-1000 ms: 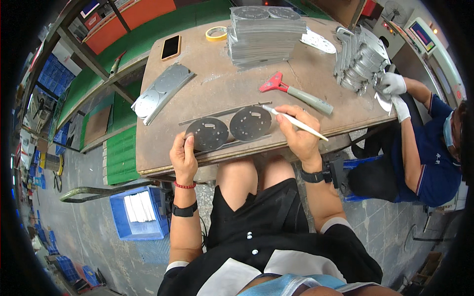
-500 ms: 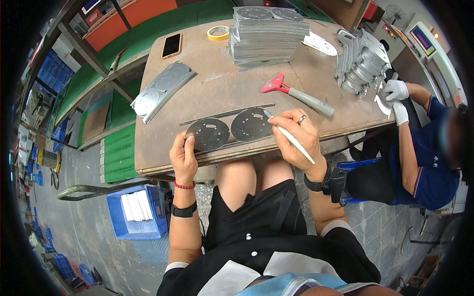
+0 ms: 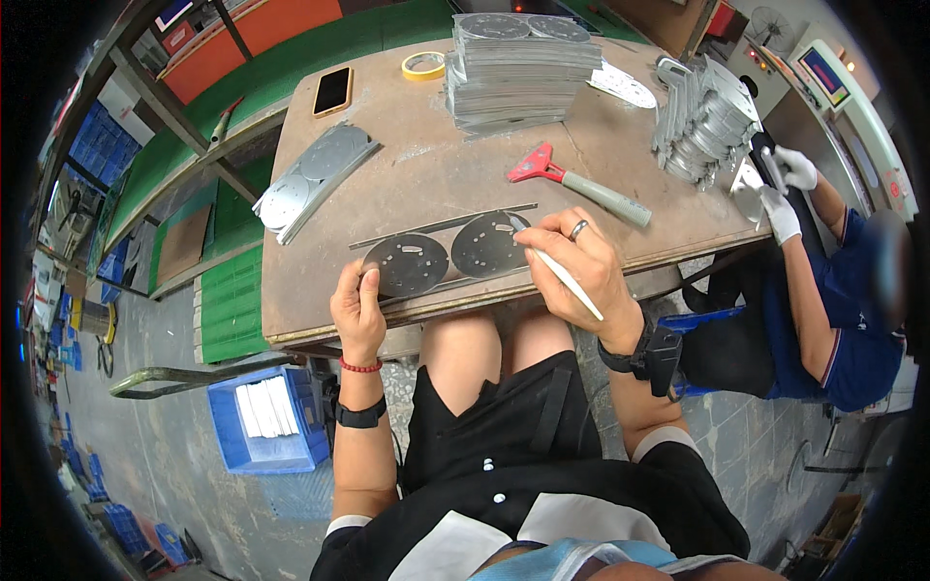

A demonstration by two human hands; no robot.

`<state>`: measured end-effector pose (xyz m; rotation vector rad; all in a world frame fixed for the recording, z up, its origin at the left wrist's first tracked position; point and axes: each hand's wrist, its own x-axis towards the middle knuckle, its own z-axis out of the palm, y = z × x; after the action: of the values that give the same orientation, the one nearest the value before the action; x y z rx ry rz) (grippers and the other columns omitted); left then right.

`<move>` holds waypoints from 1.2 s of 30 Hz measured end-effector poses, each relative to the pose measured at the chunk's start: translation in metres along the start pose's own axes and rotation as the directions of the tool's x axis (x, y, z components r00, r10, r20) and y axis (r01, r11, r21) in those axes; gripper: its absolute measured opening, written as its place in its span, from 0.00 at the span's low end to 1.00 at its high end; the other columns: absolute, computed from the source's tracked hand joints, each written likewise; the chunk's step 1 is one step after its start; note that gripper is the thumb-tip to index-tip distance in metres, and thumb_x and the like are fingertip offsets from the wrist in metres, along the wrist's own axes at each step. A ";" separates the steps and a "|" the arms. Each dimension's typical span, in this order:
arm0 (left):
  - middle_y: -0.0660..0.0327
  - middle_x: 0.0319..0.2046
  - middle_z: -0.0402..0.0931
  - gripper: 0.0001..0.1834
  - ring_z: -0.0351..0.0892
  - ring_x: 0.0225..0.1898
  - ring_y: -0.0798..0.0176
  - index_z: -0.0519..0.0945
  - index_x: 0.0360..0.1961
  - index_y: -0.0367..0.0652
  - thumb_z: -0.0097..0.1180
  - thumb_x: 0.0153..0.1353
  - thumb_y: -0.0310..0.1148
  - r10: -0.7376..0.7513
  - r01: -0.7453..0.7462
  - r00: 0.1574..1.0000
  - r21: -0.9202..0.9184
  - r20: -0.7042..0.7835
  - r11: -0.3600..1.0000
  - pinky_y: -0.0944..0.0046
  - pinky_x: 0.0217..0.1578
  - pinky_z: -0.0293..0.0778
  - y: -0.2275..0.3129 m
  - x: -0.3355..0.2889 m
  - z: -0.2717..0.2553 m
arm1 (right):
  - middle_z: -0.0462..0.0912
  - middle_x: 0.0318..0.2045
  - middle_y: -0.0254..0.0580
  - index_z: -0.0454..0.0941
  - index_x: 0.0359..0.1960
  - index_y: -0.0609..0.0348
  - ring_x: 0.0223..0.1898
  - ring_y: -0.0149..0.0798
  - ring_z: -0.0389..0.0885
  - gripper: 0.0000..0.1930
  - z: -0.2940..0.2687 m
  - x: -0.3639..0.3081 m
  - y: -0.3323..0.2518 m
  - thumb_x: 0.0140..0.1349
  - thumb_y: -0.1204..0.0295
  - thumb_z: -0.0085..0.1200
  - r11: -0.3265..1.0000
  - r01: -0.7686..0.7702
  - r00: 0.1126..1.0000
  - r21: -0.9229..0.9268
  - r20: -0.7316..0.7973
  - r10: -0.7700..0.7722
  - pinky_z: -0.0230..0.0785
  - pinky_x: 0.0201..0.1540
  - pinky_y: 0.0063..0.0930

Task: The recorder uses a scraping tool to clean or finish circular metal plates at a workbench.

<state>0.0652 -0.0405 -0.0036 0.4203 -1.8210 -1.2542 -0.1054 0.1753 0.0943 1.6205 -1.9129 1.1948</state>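
Left hand (image 3: 356,312) pressing flat on metal plate (image 3: 441,259) at table (image 3: 320,300) edge; right hand (image 3: 573,263) clamped on white stick (image 3: 565,284); scraper (image 3: 578,186) at one o'clock.

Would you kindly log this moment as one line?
left hand: steadies metal plate | right hand: holds white stick on plate | red scraper: idle on table
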 end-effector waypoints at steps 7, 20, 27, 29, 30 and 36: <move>0.68 0.28 0.72 0.07 0.64 0.29 0.76 0.77 0.39 0.34 0.50 0.65 0.27 0.011 -0.011 1.000 -0.034 -0.018 0.999 0.76 0.31 0.62 0.001 0.000 0.002 | 0.74 0.29 0.48 0.77 0.35 0.64 0.33 0.47 0.73 0.12 -0.010 0.008 -0.002 0.45 0.83 0.56 1.000 -0.006 0.996 0.022 0.091 0.004 0.69 0.37 0.34; 0.68 0.27 0.73 0.08 0.66 0.29 0.76 0.78 0.39 0.34 0.51 0.65 0.29 0.024 -0.024 0.999 -0.024 -0.024 0.999 0.76 0.31 0.63 -0.001 0.000 0.003 | 0.76 0.28 0.46 0.79 0.32 0.63 0.33 0.46 0.75 0.08 -0.025 0.004 0.014 0.48 0.80 0.55 0.990 -0.063 0.982 -0.128 0.168 0.084 0.69 0.37 0.34; 0.69 0.27 0.73 0.09 0.65 0.29 0.77 0.77 0.41 0.34 0.50 0.66 0.29 -0.002 0.002 1.000 -0.025 -0.004 1.000 0.77 0.30 0.62 -0.001 0.001 0.001 | 0.78 0.27 0.43 0.79 0.33 0.65 0.29 0.36 0.75 0.06 -0.038 -0.008 0.014 0.52 0.81 0.55 0.927 -0.331 0.941 0.177 0.130 0.311 0.65 0.33 0.26; 0.70 0.28 0.73 0.09 0.64 0.29 0.77 0.77 0.40 0.34 0.50 0.66 0.29 0.001 -0.001 1.000 -0.030 -0.009 1.000 0.77 0.30 0.62 0.002 0.001 0.003 | 0.78 0.27 0.41 0.79 0.33 0.65 0.28 0.33 0.73 0.05 -0.027 -0.011 0.016 0.54 0.79 0.56 0.850 -0.412 0.907 0.329 0.064 0.415 0.63 0.33 0.24; 0.70 0.28 0.72 0.09 0.64 0.29 0.77 0.77 0.40 0.34 0.50 0.66 0.29 0.001 -0.002 1.000 -0.036 -0.015 0.999 0.77 0.30 0.62 0.003 0.001 0.004 | 0.78 0.27 0.41 0.79 0.33 0.65 0.28 0.33 0.73 0.05 -0.023 -0.009 0.017 0.54 0.79 0.56 0.850 -0.412 0.907 0.329 0.060 0.417 0.63 0.33 0.24; 0.70 0.28 0.72 0.08 0.64 0.29 0.78 0.77 0.40 0.34 0.49 0.66 0.28 -0.014 0.014 1.000 -0.054 -0.004 0.998 0.78 0.31 0.62 0.001 0.000 0.003 | 0.79 0.28 0.41 0.79 0.32 0.65 0.28 0.34 0.74 0.05 -0.010 0.008 0.017 0.54 0.78 0.58 0.942 -0.205 0.977 0.265 0.002 0.212 0.64 0.33 0.25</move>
<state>0.0629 -0.0383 -0.0033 0.4061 -1.7797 -1.3077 -0.1256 0.1776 0.1002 1.5446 -2.0185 1.6096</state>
